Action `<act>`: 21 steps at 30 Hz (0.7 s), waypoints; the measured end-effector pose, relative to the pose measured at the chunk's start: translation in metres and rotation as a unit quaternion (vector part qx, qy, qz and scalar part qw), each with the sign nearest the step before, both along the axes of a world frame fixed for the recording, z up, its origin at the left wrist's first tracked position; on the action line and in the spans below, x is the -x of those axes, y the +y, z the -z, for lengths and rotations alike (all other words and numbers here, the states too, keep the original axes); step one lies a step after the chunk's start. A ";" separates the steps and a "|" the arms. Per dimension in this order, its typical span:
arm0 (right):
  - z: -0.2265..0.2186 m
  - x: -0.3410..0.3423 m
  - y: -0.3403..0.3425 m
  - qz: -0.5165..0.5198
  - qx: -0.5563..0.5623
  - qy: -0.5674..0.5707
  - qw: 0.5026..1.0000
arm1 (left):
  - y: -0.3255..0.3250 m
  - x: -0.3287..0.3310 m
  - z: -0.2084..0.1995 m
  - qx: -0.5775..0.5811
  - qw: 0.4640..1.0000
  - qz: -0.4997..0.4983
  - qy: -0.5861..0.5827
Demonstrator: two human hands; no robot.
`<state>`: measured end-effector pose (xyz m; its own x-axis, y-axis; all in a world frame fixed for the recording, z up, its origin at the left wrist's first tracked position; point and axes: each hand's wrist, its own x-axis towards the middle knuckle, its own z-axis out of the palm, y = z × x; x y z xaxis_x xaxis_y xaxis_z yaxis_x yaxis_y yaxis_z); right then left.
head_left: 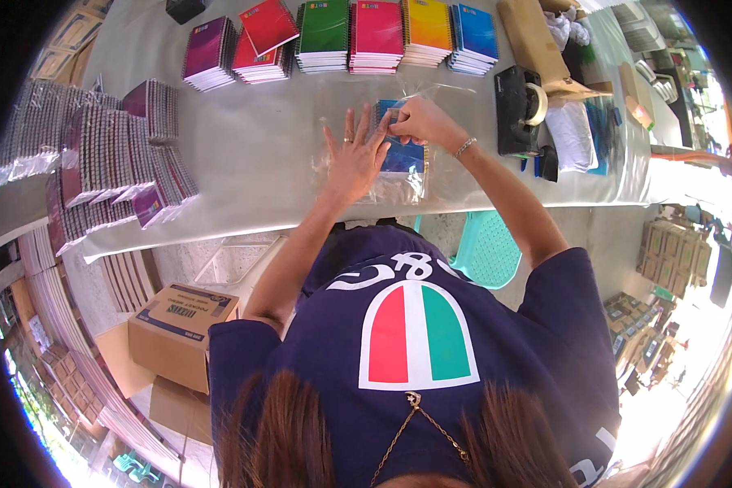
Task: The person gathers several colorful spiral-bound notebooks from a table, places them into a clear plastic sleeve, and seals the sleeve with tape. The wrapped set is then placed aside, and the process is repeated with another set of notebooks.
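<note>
Flat on the plastic sleeve (390,183) the left hand (354,159) is spread, pinning it — the right hand (419,120) is pinched on the blue notebook (403,150) inside

Blue notebook (402,154) in clear bag (398,189); black tape dispenser (516,110); teal chair (486,248).

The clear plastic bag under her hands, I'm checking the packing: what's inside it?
Inside the clear bag lies a blue notebook. The left hand and right hand cover part of it.
</note>
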<state>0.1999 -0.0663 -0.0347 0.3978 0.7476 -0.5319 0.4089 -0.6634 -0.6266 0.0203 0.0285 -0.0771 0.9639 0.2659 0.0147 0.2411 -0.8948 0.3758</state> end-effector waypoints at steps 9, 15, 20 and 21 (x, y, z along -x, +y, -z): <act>-0.005 0.041 -0.039 0.168 -0.077 -0.253 0.950 | -0.001 -0.003 0.017 0.381 0.922 -0.067 0.010; 0.085 0.045 -0.046 0.336 -0.300 -0.004 0.893 | 0.004 -0.033 0.039 0.500 0.856 -0.112 -0.067; 0.007 0.071 -0.060 0.316 -0.378 0.267 0.828 | -0.012 -0.011 -0.022 0.723 0.658 -0.149 -0.150; -0.013 0.072 -0.063 0.277 -0.382 0.259 0.843 | -0.012 -0.005 -0.033 0.714 0.666 -0.124 -0.179</act>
<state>0.1279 -0.1292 -0.0222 0.6613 0.7258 -0.1893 -0.2910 0.0157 -0.9566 0.0252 0.0170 -0.0437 0.8906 0.4053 -0.2063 -0.0186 0.4858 0.8739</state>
